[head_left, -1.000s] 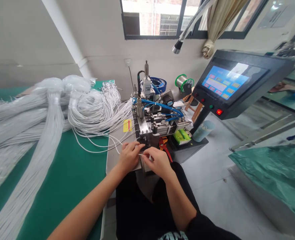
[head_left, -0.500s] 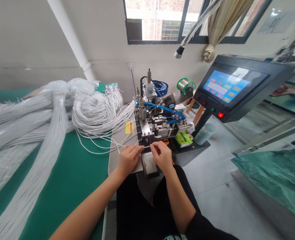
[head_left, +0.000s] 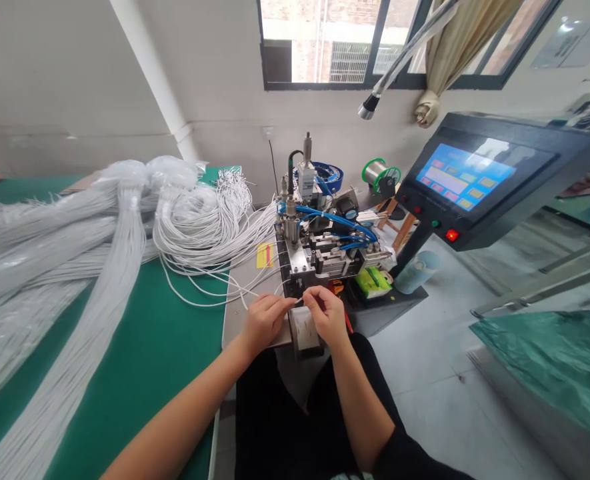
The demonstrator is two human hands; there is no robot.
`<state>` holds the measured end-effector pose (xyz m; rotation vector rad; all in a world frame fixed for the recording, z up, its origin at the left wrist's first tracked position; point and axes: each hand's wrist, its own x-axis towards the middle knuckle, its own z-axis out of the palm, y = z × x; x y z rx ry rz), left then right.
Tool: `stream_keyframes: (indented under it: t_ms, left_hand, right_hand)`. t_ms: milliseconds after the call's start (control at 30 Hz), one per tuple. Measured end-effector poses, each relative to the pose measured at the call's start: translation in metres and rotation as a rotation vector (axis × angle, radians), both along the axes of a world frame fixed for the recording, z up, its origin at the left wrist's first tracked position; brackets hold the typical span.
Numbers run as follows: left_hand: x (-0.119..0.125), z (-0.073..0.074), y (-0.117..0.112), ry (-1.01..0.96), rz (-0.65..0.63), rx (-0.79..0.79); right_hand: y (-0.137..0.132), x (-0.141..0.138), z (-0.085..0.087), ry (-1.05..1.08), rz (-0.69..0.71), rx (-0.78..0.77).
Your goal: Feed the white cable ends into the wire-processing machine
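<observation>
The white cable (head_left: 299,301) looks thin, its end too small to make out. The left hand (head_left: 266,321) pinches it at curled fingertips; the right hand (head_left: 327,315), nearly closed, grips it likewise. The cable spans the narrow gap between both hands' fingertips.

The wire (head_left: 299,301) you are holding is white, matching your cables (head_left: 195,230). Your table (head_left: 165,360) is green, your trousers (head_left: 257,420) black. You face bright blue tubes (head_left: 335,217) and a yellow label (head_left: 261,259) bearing a red arrow (head_left: 268,255). Your screen (head_left: 467,175) shows red and yellow blocks (head_left: 471,204) on blue; the spool (head_left: 375,175) has green rims.
</observation>
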<state>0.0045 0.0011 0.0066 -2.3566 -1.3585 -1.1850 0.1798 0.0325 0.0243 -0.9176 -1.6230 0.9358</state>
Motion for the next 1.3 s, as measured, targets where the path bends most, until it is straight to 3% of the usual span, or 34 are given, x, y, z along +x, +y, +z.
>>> stream_keyframes:
  t_ms: [100,267,533,667,800,1133,1300]
  left_hand:
    - [0.003,0.0,0.001,0.024,0.049,0.01]
    - [0.008,0.002,0.001,0.116,0.15,-0.054]
    - [0.008,-0.002,0.004,0.219,0.21,-0.135]
    - [0.006,-0.006,0.006,0.229,0.227,-0.14]
    - [0.006,-0.008,0.007,0.25,0.222,-0.12]
    - [0.003,-0.01,0.009,0.256,0.174,-0.132]
    - [0.003,-0.011,0.011,0.245,0.162,-0.155]
  right_hand:
    - [0.008,0.007,-0.003,-0.102,-0.093,0.046]
    - [0.023,0.019,-0.016,-0.226,-0.043,0.01]
    - [0.039,0.019,-0.038,-0.199,-0.018,-0.142]
    - [0.045,0.019,-0.048,-0.12,0.084,-0.227]
    - [0.047,0.02,-0.049,-0.123,0.142,-0.196]
    - [0.044,0.016,-0.045,-0.123,0.086,-0.129]
    - [0.048,0.015,-0.047,-0.09,0.105,-0.215]
